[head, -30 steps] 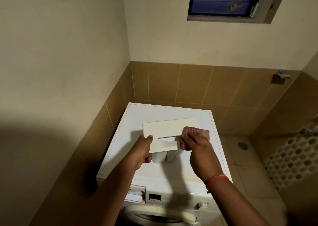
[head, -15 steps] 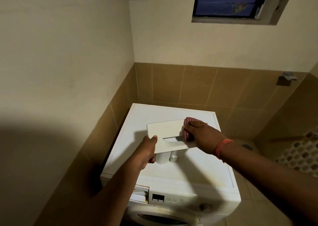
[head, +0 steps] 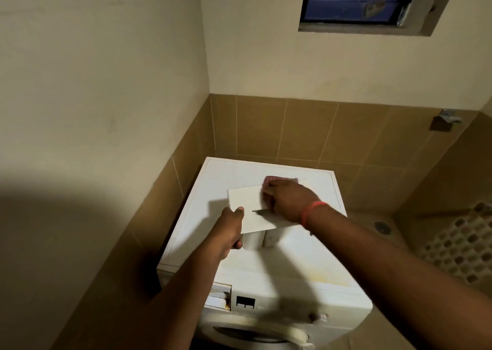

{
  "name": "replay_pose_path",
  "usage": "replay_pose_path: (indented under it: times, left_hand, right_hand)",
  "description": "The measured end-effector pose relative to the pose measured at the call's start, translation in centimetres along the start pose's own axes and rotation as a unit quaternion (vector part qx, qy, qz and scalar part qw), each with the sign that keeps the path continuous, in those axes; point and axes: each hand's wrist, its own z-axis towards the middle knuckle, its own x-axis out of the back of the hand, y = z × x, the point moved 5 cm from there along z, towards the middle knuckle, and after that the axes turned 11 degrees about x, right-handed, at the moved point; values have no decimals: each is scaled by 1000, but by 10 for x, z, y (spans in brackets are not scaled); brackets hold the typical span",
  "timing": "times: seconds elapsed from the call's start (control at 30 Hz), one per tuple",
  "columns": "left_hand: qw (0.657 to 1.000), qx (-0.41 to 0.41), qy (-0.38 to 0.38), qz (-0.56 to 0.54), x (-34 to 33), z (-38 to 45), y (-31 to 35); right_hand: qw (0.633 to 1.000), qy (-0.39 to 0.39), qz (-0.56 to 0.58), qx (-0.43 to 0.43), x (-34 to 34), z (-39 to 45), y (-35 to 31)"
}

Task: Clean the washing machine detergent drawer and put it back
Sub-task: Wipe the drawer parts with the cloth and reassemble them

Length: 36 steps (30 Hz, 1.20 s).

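Note:
The white detergent drawer (head: pixel 249 206) is held above the top of the white washing machine (head: pixel 226 174), its flat front panel facing me and its compartments hanging below. My left hand (head: pixel 231 230) grips the drawer's lower left corner, thumb on the panel. My right hand (head: pixel 286 198) presses a red checked cloth (head: pixel 271 179) against the panel's upper right part; most of the cloth is hidden under the fingers. The empty drawer slot (head: pixel 219 295) shows at the machine's front upper left.
The machine stands in a corner between a cream wall on the left and brown wall tiles (head: pixel 306 128) behind. A dark window (head: pixel 356 1) is high up. A floor drain (head: pixel 382 227) and mosaic floor (head: pixel 458 246) lie to the right.
My right hand with the cloth has slid up and to the left across the drawer's front panel. The left hand keeps its grip on the corner. The camera has shifted slightly.

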Motion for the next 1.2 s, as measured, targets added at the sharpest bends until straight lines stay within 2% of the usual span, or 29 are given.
replay_pose_path:
  times: [0.07, 0.13, 0.27, 0.37, 0.47, 0.53, 0.6, 0.67, 0.7, 0.73, 0.77, 0.83, 0.9, 1.0, 1.1, 1.2]
  left_hand:
    - [1000, 0, -3, -1, -1, 1, 0]
    - [1000, 1, -7, -8, -1, 1, 0]
    - [1000, 3, -6, -10, -1, -1, 1]
    - [1000, 2, -6, -12, -1, -2, 2]
    - [1000, -6, -8, -1, -1, -5, 3]
    - [1000, -9, -3, 10, -2, -6, 4]
    - [1000, -4, 2, 1, -1, -4, 3]
    - [1000, 0, 1, -5, -1, -3, 4]
    - [1000, -1, 0, -4, -1, -3, 4]
    - [1000, -1, -1, -4, -1, -3, 5]
    - [1000, -1, 0, -2, -1, -4, 6]
    - [1000, 2, 5, 9, 0, -6, 6]
    - [1000, 1, 8, 11, 0, -6, 5]
    - [1000, 0, 10, 7, -1, -6, 6]
    - [1000, 3, 10, 4, 0, -5, 6]
    - [1000, 1, -1, -8, -1, -6, 6]
  right_hand:
    - [997, -6, 2, -82, -3, -18, 34]
    - [993, 7, -1, -116, -8, -23, 47]
    - [997, 27, 68, -26, -13, -2, 4]
    - [997, 28, 68, 25, -10, 11, -32]
    - [996, -8, 87, 19, 6, 3, -28]
    - [987, -20, 159, -24, 25, -8, -9]
    - [953, 12, 292, -79, 37, -16, 11]
    - [877, 65, 460, -124, 37, -18, 25]
    - [849, 79, 503, -143, 32, -16, 32]
    - [845, 86, 503, -159, 26, -14, 37]
    - [874, 78, 447, -174, 20, -13, 41]
    - [944, 65, 257, -195, 9, -13, 48]
    - [973, 92, 100, -185, 7, -17, 46]
    - [979, 148, 84, -116, 2, -16, 30]
    - [993, 98, 2, -70, -20, -7, 8]
    - [994, 84, 13, -65, -29, 6, -15]
